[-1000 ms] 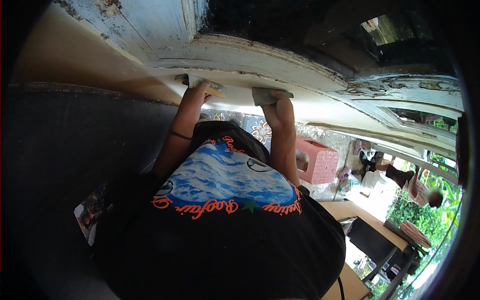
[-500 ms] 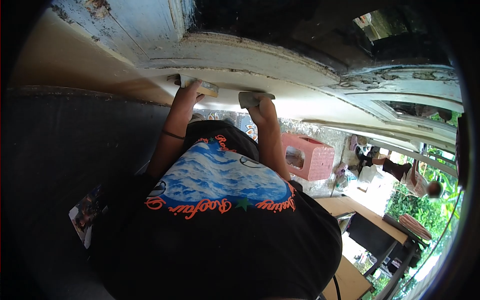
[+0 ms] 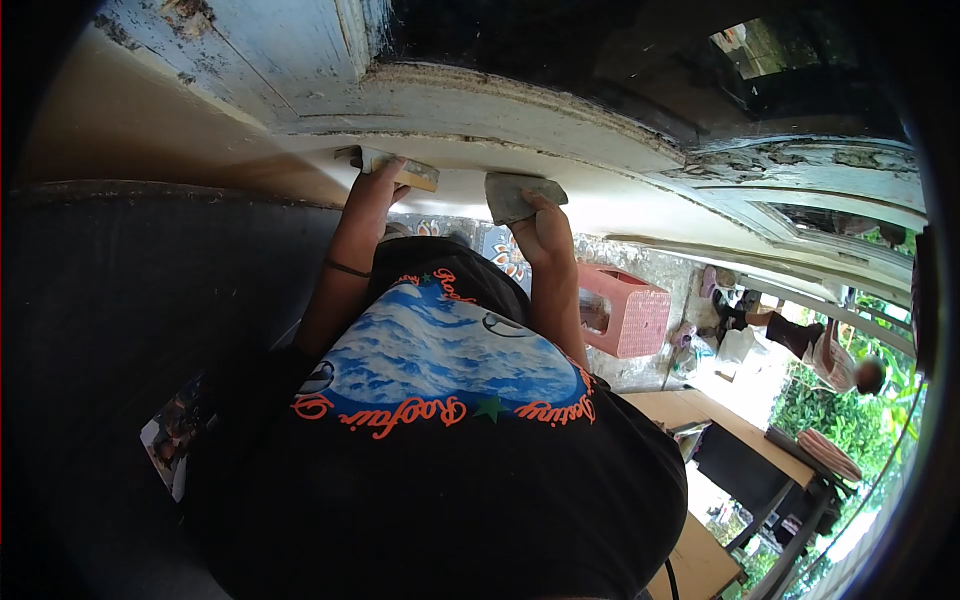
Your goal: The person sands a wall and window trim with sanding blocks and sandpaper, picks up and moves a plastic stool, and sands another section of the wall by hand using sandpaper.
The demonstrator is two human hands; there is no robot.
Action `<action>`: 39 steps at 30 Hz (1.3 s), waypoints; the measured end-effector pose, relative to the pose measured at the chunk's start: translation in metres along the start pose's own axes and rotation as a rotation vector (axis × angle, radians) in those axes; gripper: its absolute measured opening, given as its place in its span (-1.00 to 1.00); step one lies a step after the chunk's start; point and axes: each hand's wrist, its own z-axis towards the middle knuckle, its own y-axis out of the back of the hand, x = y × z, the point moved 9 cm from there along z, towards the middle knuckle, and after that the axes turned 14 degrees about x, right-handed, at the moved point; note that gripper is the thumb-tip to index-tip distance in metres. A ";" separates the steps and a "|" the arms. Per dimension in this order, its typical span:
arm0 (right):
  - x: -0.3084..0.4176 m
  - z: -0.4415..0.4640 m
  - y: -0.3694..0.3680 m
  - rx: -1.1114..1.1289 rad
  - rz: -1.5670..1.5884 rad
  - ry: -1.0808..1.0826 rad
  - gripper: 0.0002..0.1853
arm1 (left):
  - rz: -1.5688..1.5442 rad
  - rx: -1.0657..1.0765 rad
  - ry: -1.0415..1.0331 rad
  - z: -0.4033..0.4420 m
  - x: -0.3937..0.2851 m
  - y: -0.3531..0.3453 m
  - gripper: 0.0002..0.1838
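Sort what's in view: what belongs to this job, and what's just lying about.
Belongs to the job, apparently:
- yellow-edged tool, held in the left hand
- grey flat blade, held in the right hand
- pale wall beside them

Just lying about, it seems:
- pink box
- tan-topped table
- striped bundle

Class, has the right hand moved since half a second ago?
Yes: judged against the pink box, the right hand shifted slightly rightward in view.
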 end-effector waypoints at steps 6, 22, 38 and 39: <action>-0.007 0.008 0.017 -0.055 0.070 0.032 -0.64 | -0.004 0.009 -0.013 -0.002 -0.001 -0.002 -0.60; -0.035 0.037 0.024 0.019 -0.009 -0.007 -0.62 | -0.037 0.044 -0.023 0.004 0.008 0.000 -0.64; -0.055 0.058 0.045 0.013 0.127 -0.048 -0.58 | -0.033 -0.027 0.013 0.003 0.010 0.007 -0.64; -0.057 0.059 0.046 0.011 0.126 -0.051 -0.58 | -0.036 -0.018 0.028 0.002 0.011 0.004 -0.63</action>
